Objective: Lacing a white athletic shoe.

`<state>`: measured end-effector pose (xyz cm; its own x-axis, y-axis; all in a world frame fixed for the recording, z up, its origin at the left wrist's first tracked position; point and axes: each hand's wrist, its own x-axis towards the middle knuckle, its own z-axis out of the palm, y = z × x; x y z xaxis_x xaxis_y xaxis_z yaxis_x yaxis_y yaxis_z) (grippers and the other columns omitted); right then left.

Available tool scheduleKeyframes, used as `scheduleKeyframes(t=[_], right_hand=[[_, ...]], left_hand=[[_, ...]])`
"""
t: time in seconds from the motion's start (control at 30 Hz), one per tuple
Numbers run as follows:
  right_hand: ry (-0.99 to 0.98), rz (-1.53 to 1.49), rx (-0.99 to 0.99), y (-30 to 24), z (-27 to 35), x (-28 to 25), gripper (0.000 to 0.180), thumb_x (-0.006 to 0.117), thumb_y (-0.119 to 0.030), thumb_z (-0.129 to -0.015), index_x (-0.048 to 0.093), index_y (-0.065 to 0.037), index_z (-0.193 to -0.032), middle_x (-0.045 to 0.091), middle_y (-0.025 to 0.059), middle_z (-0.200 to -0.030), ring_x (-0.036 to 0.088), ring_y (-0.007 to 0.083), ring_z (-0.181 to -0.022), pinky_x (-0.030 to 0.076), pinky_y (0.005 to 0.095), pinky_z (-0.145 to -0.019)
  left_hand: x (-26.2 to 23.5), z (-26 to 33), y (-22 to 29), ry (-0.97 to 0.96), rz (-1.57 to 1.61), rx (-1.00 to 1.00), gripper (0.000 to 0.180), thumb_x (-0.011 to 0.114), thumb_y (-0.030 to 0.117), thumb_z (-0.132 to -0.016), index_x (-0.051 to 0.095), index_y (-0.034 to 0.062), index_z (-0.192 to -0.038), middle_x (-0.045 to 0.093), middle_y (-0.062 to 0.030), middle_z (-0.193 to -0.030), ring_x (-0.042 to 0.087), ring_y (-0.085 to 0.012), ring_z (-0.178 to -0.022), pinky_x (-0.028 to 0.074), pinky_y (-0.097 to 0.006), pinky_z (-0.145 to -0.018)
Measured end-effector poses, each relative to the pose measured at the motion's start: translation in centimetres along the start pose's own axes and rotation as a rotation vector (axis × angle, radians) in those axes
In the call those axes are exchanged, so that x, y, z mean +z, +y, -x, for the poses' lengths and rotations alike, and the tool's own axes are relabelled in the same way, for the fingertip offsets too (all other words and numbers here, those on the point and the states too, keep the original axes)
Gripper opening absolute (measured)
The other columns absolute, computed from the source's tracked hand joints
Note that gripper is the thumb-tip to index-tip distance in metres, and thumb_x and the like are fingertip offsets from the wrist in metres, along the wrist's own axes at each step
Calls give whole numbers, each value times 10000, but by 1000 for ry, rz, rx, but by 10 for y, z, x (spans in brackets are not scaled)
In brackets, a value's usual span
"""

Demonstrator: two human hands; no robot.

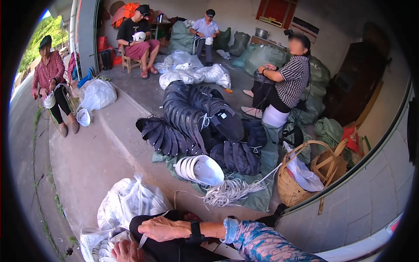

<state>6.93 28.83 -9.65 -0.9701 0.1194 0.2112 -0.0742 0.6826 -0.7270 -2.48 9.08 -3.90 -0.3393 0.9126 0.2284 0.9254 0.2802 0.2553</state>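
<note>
Risk: the thin white strip [143, 241] running between your hands could slip loose or snag, I judge, since the dark piece [174, 249] it belongs to lies unclamped across your lap and can shift. Your right hand [163, 229] lies flat on that dark piece, fingers loosely spread, clasping nothing; your left hand [126, 252] shows a grip curled about the strip's lower end, beside the white bag [126, 201]
</note>
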Motion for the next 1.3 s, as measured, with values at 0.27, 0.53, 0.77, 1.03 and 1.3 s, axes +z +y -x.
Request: scheduleKeyframes(t=[0.27,0.53,0.77,1.03,1.3], right_hand=[[-81,10,164,-1,12,-24,125,498,-74,-903,541,6,-989,629,215,-919,623,403,-878,485,455,-722],[105,-189,100,-4,12,-47,171,506,-8,-883,512,24,-1051,664,202,-866,656,358,-818,494,421,-705],[131,-305,184,-63,-25,-110,167,523,-154,-962,617,-20,-999,663,61,-769,612,112,-668,486,271,-622],[406,-218,-87,-140,-68,-232,273,567,-253,-977,668,0,-996,656,11,-909,569,85,-866,446,252,-810],[515,-317,-422,-236,-129,-322,302,565,-310,-968,688,-45,-1047,640,-12,-907,418,23,-639,384,185,-571]], left_hand=[[14,4,-11,42,-52,88,237,644,180,-845,636,76,-1058,585,-126,-1059,528,-352,-1030,405,-512,-873],[-31,-5,-1,-30,927,-382,208,528,203,-986,580,13,-920,561,-39,-766,511,-133,-729,424,-285,-661],[-103,-49,-18,283,1535,-441,200,499,231,-1007,527,76,-884,318,87,-575,291,-33,-478,312,-207,-474],[-254,-113,-7,439,1403,-37,243,446,264,-1034,554,46,-1027,311,76,-662,307,-44,-540,316,-215,-530],[-356,-140,14,519,1136,141,257,433,279,-1034,553,52,-1039,290,85,-653,289,-48,-551,340,-246,-564]])
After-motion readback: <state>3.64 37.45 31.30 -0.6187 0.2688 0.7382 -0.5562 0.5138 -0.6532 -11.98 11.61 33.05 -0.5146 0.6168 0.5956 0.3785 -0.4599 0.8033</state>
